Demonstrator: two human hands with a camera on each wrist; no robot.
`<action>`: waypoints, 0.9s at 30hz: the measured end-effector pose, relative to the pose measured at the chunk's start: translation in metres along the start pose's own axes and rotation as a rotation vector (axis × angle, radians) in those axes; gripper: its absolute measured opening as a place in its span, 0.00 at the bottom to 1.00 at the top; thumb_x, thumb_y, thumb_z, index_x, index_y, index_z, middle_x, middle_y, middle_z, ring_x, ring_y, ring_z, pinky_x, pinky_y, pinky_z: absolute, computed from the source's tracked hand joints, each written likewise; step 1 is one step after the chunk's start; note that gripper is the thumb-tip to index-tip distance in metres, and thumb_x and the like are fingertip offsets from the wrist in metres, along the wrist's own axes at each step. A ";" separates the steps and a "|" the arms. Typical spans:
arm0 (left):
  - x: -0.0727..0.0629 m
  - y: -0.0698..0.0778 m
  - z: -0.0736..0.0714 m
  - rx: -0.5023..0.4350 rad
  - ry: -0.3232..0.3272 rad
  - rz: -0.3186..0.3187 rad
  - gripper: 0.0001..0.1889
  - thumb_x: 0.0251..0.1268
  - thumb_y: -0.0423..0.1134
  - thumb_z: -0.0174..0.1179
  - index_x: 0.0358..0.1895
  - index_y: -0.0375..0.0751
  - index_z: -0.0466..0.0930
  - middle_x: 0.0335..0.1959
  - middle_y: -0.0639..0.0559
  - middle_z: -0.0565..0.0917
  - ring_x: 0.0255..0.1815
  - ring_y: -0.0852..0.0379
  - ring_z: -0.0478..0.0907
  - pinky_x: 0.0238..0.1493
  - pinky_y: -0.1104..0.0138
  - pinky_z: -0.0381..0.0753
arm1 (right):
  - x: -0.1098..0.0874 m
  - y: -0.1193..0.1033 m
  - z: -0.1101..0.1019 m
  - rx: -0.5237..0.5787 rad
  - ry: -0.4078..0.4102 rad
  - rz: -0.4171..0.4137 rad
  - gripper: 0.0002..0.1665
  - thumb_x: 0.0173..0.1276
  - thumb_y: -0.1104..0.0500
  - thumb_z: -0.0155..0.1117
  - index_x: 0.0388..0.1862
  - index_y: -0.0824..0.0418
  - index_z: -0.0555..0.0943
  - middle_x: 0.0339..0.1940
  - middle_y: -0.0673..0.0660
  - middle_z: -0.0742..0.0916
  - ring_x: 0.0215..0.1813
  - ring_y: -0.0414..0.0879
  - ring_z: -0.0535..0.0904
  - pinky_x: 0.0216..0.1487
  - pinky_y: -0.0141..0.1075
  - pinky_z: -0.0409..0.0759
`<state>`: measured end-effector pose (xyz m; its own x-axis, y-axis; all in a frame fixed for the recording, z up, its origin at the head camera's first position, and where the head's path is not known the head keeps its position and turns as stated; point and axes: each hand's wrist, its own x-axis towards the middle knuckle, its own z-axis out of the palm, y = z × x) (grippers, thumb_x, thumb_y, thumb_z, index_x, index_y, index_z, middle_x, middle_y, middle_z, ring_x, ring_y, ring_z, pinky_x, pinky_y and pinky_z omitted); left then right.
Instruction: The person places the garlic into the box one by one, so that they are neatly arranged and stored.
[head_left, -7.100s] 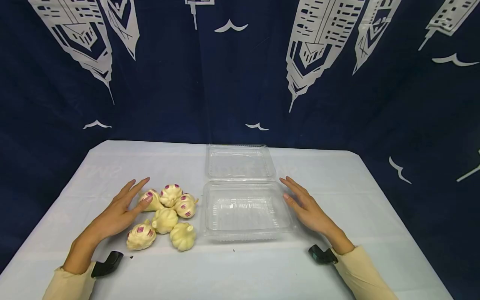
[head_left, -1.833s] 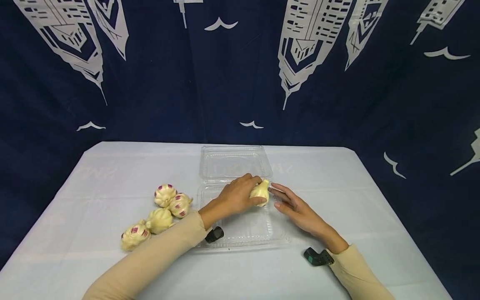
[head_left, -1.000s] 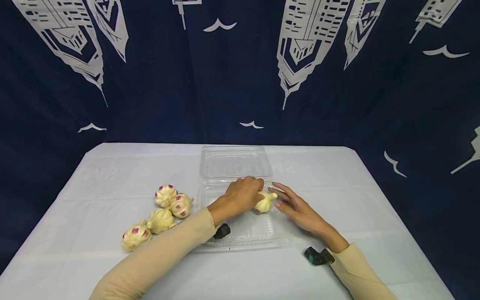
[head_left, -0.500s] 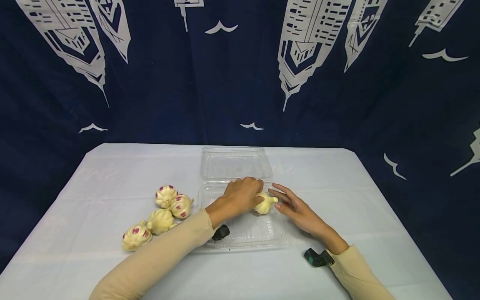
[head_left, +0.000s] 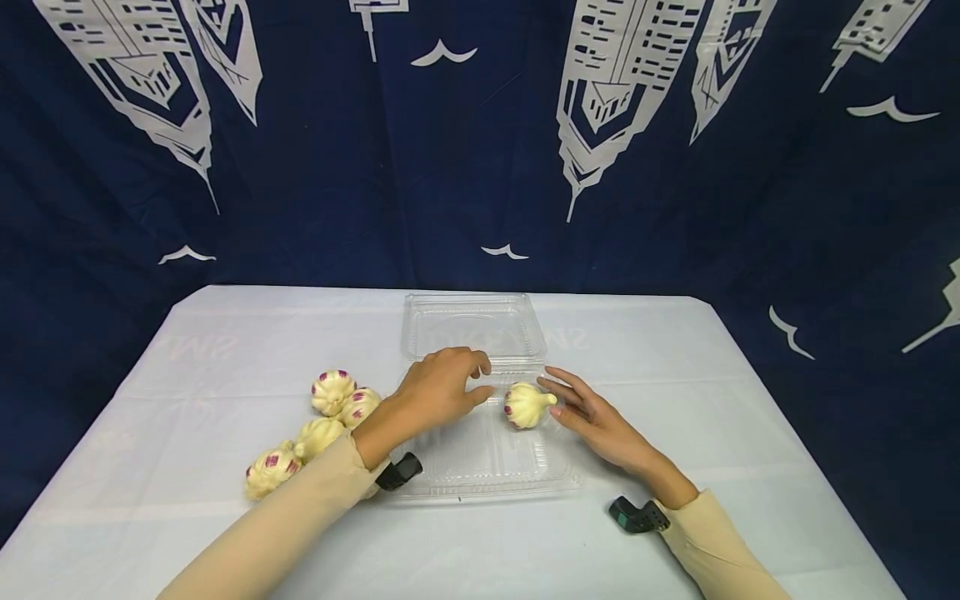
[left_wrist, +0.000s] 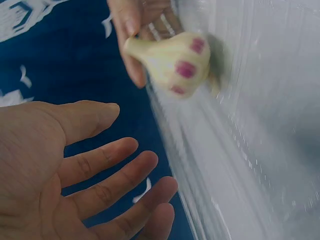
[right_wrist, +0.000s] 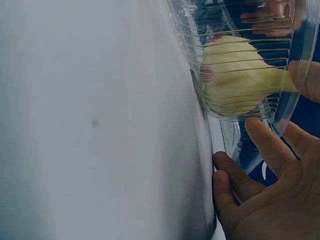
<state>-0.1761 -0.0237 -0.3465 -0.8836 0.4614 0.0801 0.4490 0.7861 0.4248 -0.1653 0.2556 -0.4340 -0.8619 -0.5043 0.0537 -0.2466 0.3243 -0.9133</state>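
A cream garlic bulb (head_left: 528, 406) with purple patches lies at the right side of the clear plastic container (head_left: 487, 467), its stem toward my right hand. My left hand (head_left: 441, 387) hangs over the container to the left of that bulb, fingers spread and holding nothing. In the left wrist view, a gap shows between the left hand (left_wrist: 95, 170) and the garlic bulb (left_wrist: 175, 62). My right hand (head_left: 603, 425) stays at the container's right edge, fingers extended and thumb by the stem. Through the ribbed wall, the right wrist view shows the bulb (right_wrist: 235, 75) close to the right hand (right_wrist: 280, 185).
Several more garlic bulbs (head_left: 332, 392) lie in a group left of the container, partly hidden by my left forearm. The container's lid (head_left: 474, 327) lies folded open toward the back of the white-covered table (head_left: 645, 358). A dark blue printed cloth (head_left: 450, 167) hangs behind.
My left hand has set the garlic bulb down in the container, let go and drawn back left. Earlier the container held nothing and the group at left was larger. The right hand barely moves lately.
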 end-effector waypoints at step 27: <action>-0.076 -0.109 -0.055 -0.240 0.099 -0.161 0.14 0.73 0.40 0.58 0.57 0.40 0.80 0.55 0.43 0.84 0.49 0.47 0.80 0.47 0.55 0.78 | -0.001 0.001 -0.001 0.029 -0.007 0.023 0.37 0.81 0.55 0.52 0.82 0.51 0.51 0.79 0.59 0.66 0.80 0.58 0.57 0.72 0.36 0.65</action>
<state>-0.1648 -0.1668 -0.3490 -0.9549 0.2868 0.0766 0.2678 0.7210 0.6390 -0.1654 0.2570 -0.4345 -0.8639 -0.5029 0.0298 -0.2138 0.3123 -0.9256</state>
